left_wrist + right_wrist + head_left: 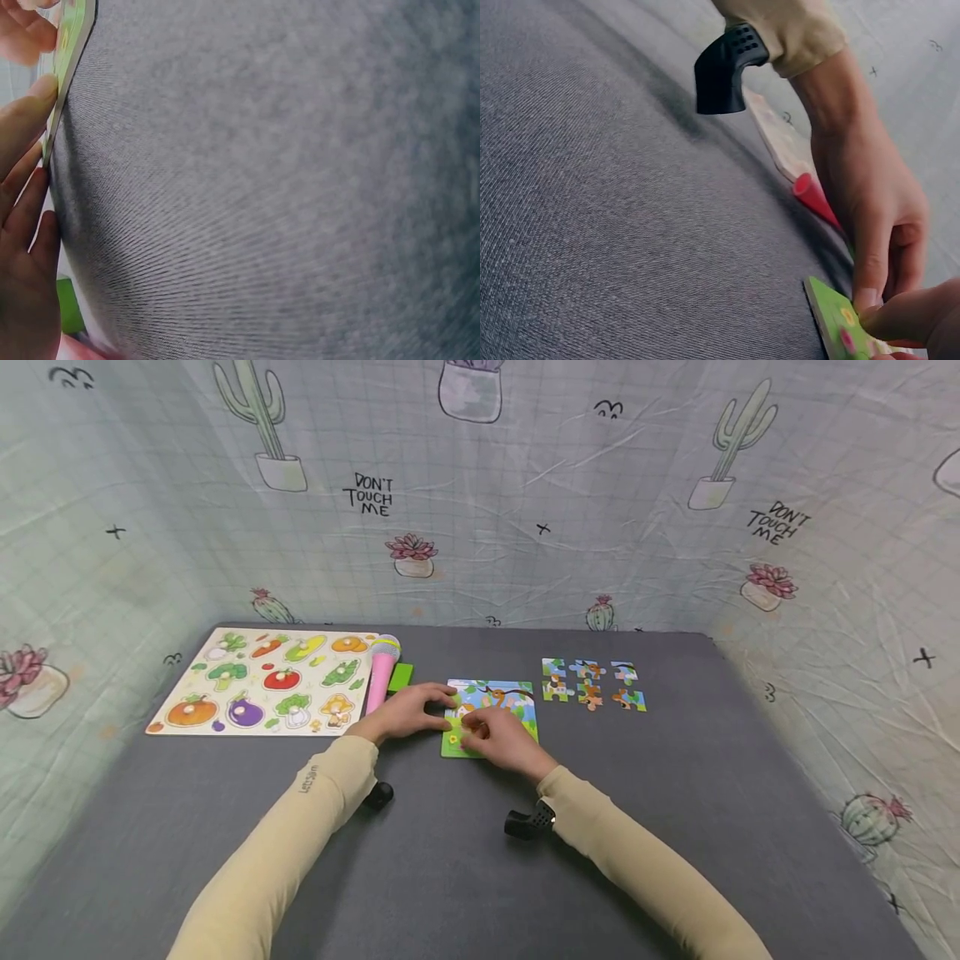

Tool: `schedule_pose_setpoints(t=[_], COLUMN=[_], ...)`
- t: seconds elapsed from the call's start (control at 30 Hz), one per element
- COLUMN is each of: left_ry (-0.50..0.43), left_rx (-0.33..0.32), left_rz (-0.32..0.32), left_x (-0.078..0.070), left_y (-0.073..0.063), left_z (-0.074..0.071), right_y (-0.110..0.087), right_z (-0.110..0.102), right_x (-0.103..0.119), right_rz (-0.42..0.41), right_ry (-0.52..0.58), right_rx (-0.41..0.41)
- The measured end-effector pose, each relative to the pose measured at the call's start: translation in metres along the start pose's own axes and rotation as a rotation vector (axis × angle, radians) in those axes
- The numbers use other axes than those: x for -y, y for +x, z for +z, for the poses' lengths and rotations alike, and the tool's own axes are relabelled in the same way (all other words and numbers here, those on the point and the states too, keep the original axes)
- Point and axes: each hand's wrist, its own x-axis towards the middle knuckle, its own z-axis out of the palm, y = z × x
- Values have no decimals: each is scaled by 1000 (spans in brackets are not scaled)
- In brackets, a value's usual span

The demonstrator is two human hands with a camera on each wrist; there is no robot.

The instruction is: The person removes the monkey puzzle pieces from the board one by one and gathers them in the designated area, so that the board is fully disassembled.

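Toward the far edge of the bench (450, 860), left hand (408, 710) spread against the jigsaw board (452, 750), align pieces (590, 695) before pressing — whether the right hand (504, 740) pinches one, I can't tell.

Supporting surface: a table covered in dark grey, woven-looking cloth (450, 877). Positions are read in the head view from a square, flat picture-puzzle board in blue and green (508, 697), found lying on the cloth. At 9 o'clock lies a large white rectangular board with coloured vegetable shapes (318, 687). Between 9 and 10 o'clock, along that board's edge, lies a pink microphone with a silver-grey head (381, 677); just beside it, a bright green block (402, 677). Between 2 and 3 o'clock: six loose multicoloured jigsaw pieces (589, 695), laid in two rows of three
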Motion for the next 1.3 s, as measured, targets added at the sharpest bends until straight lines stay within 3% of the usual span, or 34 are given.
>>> schedule_pose_setpoints(t=[0.27,0.6,0.87,1.3], left_ry=[42,39,28,22], left_rx=[-7,-11,-10,-3], left_rz=[25,35,34,41], left_x=[1,3,3,3], left_y=[2,3,0,1], left_z=[1,3,2,0], right_y=[0,2,2,-7], right_z=[5,2,4,9], right_x=[6,8,5,5], right_rz=[-30,27,22,-77], right_ry=[-171,-140,-97,-169], right_rx=[14,70,54,-44])
